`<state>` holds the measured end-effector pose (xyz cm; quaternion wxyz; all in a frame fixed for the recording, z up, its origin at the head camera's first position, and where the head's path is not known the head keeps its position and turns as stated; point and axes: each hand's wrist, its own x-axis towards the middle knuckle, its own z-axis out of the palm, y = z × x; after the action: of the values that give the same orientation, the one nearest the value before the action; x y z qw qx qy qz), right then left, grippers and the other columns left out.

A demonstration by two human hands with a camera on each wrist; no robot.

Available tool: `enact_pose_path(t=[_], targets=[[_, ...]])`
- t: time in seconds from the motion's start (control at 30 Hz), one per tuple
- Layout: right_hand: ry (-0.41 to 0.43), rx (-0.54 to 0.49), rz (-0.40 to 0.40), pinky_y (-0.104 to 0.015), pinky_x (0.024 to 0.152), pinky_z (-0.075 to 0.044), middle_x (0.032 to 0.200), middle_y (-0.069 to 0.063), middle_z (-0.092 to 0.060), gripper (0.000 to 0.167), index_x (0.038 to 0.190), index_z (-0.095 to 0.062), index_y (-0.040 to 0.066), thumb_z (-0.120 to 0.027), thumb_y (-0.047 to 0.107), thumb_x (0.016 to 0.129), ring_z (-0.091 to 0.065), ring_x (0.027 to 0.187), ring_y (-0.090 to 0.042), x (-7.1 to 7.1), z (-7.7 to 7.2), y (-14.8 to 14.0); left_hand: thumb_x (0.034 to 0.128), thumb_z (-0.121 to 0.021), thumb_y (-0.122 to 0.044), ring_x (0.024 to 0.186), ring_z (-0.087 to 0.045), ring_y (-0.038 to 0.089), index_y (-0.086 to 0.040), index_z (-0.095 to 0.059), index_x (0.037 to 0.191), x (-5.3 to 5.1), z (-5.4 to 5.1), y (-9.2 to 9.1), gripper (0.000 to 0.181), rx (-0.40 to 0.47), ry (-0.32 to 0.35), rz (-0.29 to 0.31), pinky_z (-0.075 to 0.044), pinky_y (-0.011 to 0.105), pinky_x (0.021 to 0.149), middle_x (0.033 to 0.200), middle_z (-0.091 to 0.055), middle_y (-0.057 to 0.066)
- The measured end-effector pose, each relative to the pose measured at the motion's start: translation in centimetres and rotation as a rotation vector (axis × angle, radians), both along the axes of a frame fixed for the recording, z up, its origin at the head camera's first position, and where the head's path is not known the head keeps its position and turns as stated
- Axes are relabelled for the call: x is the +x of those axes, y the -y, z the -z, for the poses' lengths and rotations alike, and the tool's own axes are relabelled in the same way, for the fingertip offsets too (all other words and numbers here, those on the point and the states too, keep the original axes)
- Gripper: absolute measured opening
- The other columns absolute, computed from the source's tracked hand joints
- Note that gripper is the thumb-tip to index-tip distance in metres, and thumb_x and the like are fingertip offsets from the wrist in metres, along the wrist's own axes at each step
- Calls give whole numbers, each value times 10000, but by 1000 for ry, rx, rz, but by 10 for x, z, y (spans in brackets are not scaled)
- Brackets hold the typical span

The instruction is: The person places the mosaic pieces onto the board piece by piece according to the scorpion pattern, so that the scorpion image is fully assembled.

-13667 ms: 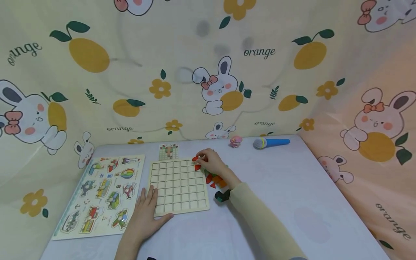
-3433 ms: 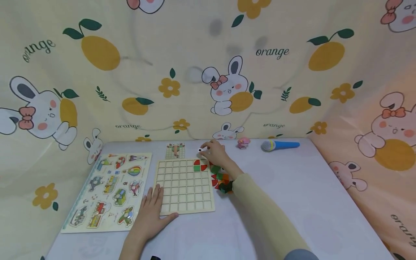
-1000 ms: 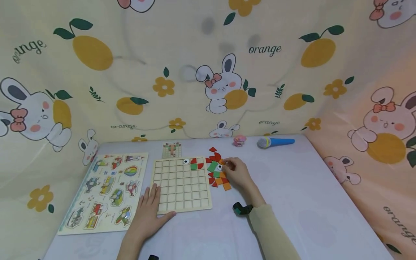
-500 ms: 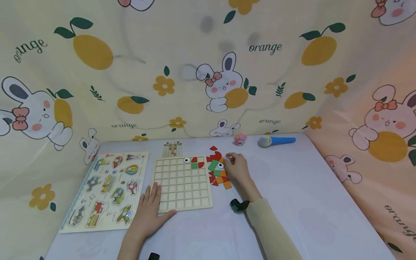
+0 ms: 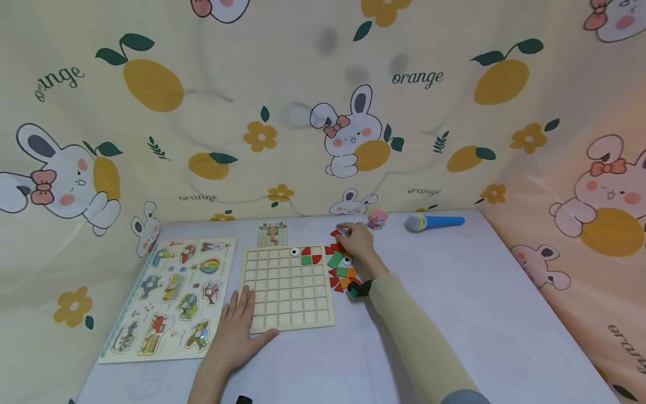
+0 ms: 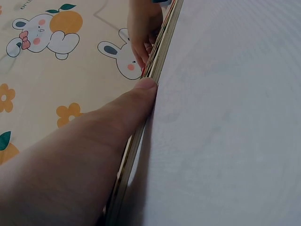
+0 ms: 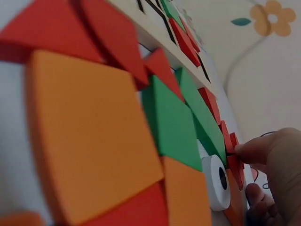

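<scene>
My left hand (image 5: 234, 336) lies with spread fingers on the lower left corner of a wooden grid board (image 5: 287, 303). In the left wrist view its thumb (image 6: 131, 101) presses along the board's edge. Red quarter-circles and a green square (image 5: 306, 260) sit in the top right cells, with a white eye disc (image 5: 295, 252) left of them. My right hand (image 5: 357, 244) pinches a red quarter-circle piece (image 5: 335, 233) at the pile's far end; the right wrist view shows its thumb (image 7: 249, 149) against red pieces, the index finger hidden. Nearby lie green pieces (image 7: 178, 125), orange squares (image 7: 94, 136) and another eye disc (image 7: 217, 182).
A small pattern card (image 5: 272, 233) lies behind the board. A vehicle picture puzzle (image 5: 169, 297) lies to the left. At the back right are a pink figurine (image 5: 377, 219) and a blue toy microphone (image 5: 436, 223). Printed cloth hangs behind the table.
Earlier, pieces joined the board's top right cells, the eye disc last. Over the last second my right hand moved from the pile's right side to its far end. My left hand stays on the board.
</scene>
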<state>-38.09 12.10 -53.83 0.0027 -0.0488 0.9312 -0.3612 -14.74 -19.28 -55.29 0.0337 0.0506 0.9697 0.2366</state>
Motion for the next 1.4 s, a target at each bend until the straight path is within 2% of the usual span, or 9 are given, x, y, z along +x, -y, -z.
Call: enact_pose_path(t=[0.13, 0.43, 0.6, 0.77, 0.87, 1.03, 1.23, 1.4], targets=[[15, 2, 2, -427, 858, -439, 1099, -147, -572, 341, 1303, -753, 118, -686, 268, 1004, -507, 1001, -298, -3, 2, 0, 910, -646, -746, 1620, -47, 485, 53, -220, 1655, 1, 0, 0, 1173, -5, -14, 1, -84, 665, 1290, 1760, -112, 217], [25, 44, 11, -535, 1003, -450, 1212, -165, -599, 350, 1305, -748, 170, -691, 286, 979, -529, 1081, -337, -5, 3, 6, 905, -656, -741, 1620, -52, 485, 56, -230, 1652, 0, 2, 0, 1174, -4, -20, -3, -90, 665, 1290, 1759, -117, 218], [25, 58, -9, -525, 968, -454, 1170, -166, -599, 320, 1281, -749, 160, -691, 280, 990, -530, 1048, -334, -6, -1, 7, 902, -664, -736, 1620, -51, 484, 56, -232, 1653, 0, 1, 0, 1174, -5, -16, -9, -93, 665, 1290, 1759, -122, 220], [11, 102, -63, -473, 903, -432, 1139, -142, -591, 403, 1388, -698, 194, -650, 234, 990, -519, 993, -293, -9, -1, 7, 902, -669, -730, 1621, -44, 483, 56, -227, 1654, 1, -1, -1, 1174, 1, -7, -10, -87, 664, 1292, 1759, -120, 223], [2, 119, -105, -450, 853, -401, 1136, -146, -579, 417, 1401, -703, 205, -622, 197, 992, -505, 956, -288, -10, -1, 8, 903, -669, -729, 1623, -41, 478, 53, -222, 1656, 1, -1, -1, 1174, 5, -4, -8, -81, 660, 1293, 1760, -115, 220], [-15, 129, -108, -470, 881, -431, 1120, -154, -589, 321, 1335, -704, 124, -637, 230, 1039, -527, 944, -296, -9, -1, 8, 906, -660, -736, 1624, -39, 474, 47, -215, 1659, 1, 0, -2, 1175, 11, -5, -3, -76, 658, 1294, 1763, -106, 215], [-10, 78, -92, -472, 984, -495, 1159, -153, -663, 332, 1298, -675, 24, -588, 270, 1092, -580, 1016, -298, -10, -1, 9, 907, -658, -737, 1624, -39, 476, 53, -217, 1657, 1, -1, -1, 1175, 14, -10, -5, -75, 658, 1294, 1761, -107, 217], [-32, 8, -26, -445, 928, -571, 1178, -179, -731, 339, 1259, -718, -16, -545, 238, 1116, -630, 981, -306, -9, -1, 8, 907, -658, -736, 1624, -39, 475, 53, -217, 1656, 1, 0, -1, 1175, 17, -13, -4, -75, 658, 1294, 1760, -107, 219]])
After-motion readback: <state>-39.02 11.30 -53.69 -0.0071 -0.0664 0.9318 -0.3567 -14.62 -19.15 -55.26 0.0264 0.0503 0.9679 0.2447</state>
